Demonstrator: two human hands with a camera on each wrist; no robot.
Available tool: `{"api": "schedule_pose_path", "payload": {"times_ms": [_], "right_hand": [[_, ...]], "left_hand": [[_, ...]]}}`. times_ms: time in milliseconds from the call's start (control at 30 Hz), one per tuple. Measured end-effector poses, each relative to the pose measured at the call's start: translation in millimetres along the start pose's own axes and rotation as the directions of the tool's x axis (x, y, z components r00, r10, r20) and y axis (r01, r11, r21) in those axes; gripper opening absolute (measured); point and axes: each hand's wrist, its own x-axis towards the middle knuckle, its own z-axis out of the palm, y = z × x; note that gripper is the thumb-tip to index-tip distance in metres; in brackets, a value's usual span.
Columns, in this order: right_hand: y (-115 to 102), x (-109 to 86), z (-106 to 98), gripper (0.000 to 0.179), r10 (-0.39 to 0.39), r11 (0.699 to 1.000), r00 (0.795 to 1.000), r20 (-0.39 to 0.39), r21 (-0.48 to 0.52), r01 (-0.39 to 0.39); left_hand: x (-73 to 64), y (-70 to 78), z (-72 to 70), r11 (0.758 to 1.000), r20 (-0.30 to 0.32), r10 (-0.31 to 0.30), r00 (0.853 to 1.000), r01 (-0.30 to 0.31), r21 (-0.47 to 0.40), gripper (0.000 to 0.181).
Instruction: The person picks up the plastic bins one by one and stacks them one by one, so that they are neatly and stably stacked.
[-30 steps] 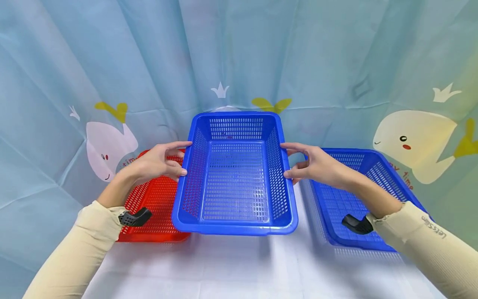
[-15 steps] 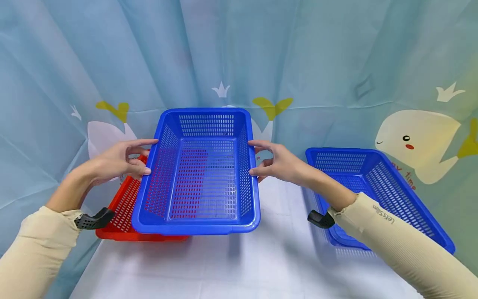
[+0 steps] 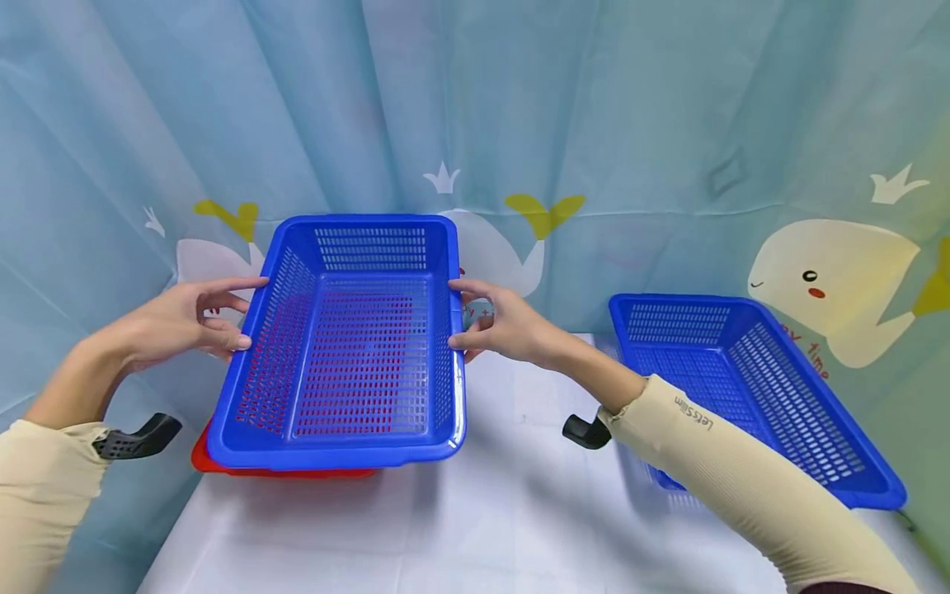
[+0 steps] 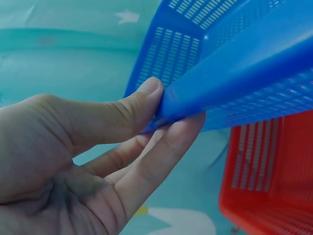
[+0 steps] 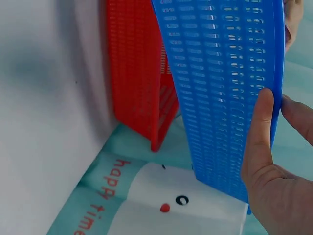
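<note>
A blue plastic basket (image 3: 371, 454) with slotted walls and floor hangs above a red basket (image 3: 211, 462), which shows through its slots. My left hand (image 3: 178, 322) pinches its left rim between thumb and fingers; in the left wrist view the thumb (image 4: 142, 98) lies over the rim and the fingers under it. At the opposite rim my right hand (image 3: 512, 326) pinches in the same way, with a finger (image 5: 261, 117) against the slotted outer wall in the right wrist view. Nothing lies inside the held basket.
Another blue basket (image 3: 683, 363) stands on the right of the white-covered table (image 3: 512, 511), partly behind my right sleeve (image 3: 727, 454). A light blue curtain (image 3: 631, 124) with whale prints hangs along the back and left side.
Both hands have carried the blue basket leftward, from the middle of the table to above the red basket, which it now mostly covers. Both hands keep their grip on the rims.
</note>
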Motion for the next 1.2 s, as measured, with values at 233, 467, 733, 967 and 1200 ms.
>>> {"api": "schedule_pose_path", "payload": {"times_ms": [233,467,733,967,1200], "right_hand": [[5.4,18.9,18.2,0.084,-0.024,0.999,1.0,0.011,0.048,0.023],[6.9,36.1,36.1,0.084,-0.023,0.996,1.0,0.011,0.081,0.022],[13.4,54.3,53.4,0.085,-0.035,0.991,0.999,0.028,0.133,0.031],[22.8,61.1,65.9,0.084,-0.007,0.988,1.0,0.001,0.152,0.007],[31.8,64.8,76.9,0.083,0.04,0.984,0.999,-0.012,0.175,-0.037]], "left_hand": [[-4.9,-16.6,-14.3,1.0,-0.014,-0.012,1.0,0.012,0.004,0.092],[-8.0,-35.9,-30.5,0.999,-0.009,-0.016,1.0,0.016,0.046,0.088],[-5.6,-56.0,-43.7,0.998,-0.01,-0.038,0.999,0.038,0.045,0.087],[-1.4,-68.4,-50.6,0.998,0.015,-0.054,0.998,0.053,0.044,0.086],[4.2,-84.2,-50.7,0.998,0.05,-0.059,0.997,0.058,0.012,0.084]]}}
